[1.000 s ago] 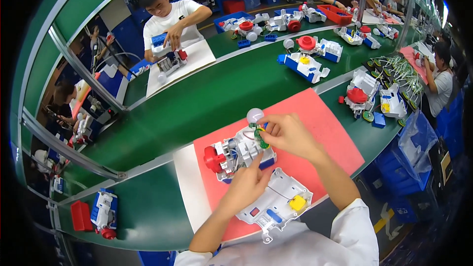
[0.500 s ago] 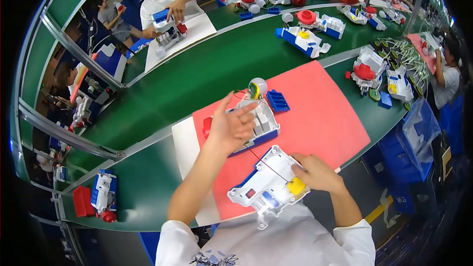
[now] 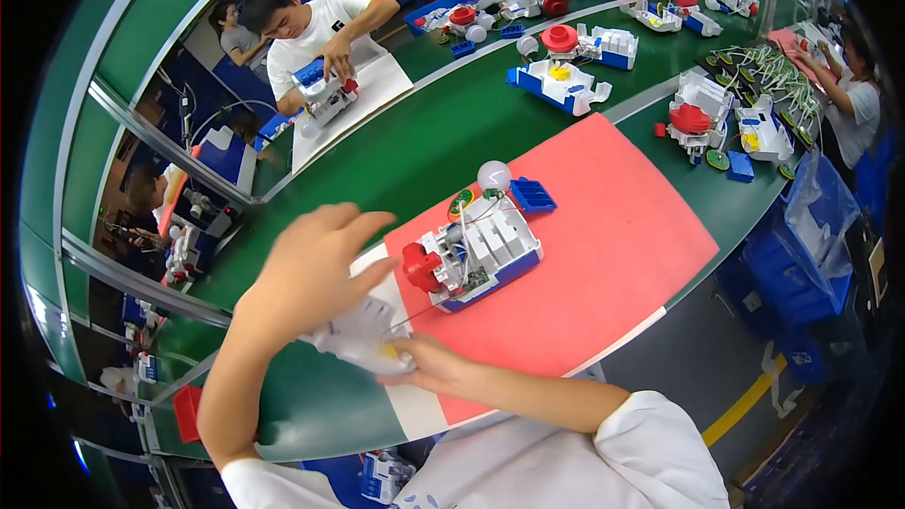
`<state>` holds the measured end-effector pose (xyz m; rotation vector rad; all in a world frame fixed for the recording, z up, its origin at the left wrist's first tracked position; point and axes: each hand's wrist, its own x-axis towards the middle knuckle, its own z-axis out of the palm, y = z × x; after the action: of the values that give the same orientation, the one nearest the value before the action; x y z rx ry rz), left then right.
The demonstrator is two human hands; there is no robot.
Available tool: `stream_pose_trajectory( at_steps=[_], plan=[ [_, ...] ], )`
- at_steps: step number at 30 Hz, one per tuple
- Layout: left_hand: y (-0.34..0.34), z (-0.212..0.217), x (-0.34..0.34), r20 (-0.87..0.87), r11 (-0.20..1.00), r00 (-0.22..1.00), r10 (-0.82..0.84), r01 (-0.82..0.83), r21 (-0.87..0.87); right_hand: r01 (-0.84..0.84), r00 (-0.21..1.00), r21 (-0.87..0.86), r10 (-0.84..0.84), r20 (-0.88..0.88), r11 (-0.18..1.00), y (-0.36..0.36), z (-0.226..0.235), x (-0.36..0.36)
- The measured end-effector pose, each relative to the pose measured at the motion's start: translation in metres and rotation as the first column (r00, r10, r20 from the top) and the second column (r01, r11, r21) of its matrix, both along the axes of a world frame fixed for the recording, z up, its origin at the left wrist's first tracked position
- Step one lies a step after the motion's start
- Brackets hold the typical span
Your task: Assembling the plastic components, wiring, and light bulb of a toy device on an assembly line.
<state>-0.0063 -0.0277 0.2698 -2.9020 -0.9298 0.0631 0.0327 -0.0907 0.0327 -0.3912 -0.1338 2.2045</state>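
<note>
My right hand (image 3: 436,369) grips a white plastic housing (image 3: 363,337) from below, at the near left edge of the red mat (image 3: 613,254). My left hand (image 3: 316,273) lies over the housing's top with its fingers spread. A thin wire runs from the housing to a white, blue and red toy assembly (image 3: 476,259) lying on the mat just right of both hands. Behind the assembly are a white ball (image 3: 493,174), a blue block (image 3: 533,195) and a green disc (image 3: 461,201).
Across the green bench (image 3: 443,132) a person in a white shirt (image 3: 320,28) handles a similar toy. More toy assemblies (image 3: 561,85) (image 3: 698,118) stand further along. Another person (image 3: 853,104) sits at the right, and blue bins (image 3: 782,273) stand beside the bench.
My left hand has left the toy assembly and come down to the left onto the white housing. My right hand has carried the housing leftward off the mat's front.
</note>
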Motion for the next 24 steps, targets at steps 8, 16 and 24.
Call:
stream_pose_trajectory(
  at_steps=[8,16,24],
  plan=[
    [0.023,-0.111,-0.134,0.749,0.855,0.414,0.517,-0.223,-0.468,-0.073,0.963,-0.192,0.019,-0.270,0.979,0.072,-0.021,-0.043],
    [0.017,-0.224,-0.076,0.614,0.888,0.650,0.448,-0.405,-0.219,-0.123,0.981,-0.236,0.083,-0.173,0.964,0.024,-0.071,-0.031],
    [0.015,-0.222,-0.060,0.553,0.799,0.662,0.506,-0.601,-0.011,-0.288,-0.088,0.750,-0.796,0.598,0.595,0.042,0.031,0.233]
  ],
)
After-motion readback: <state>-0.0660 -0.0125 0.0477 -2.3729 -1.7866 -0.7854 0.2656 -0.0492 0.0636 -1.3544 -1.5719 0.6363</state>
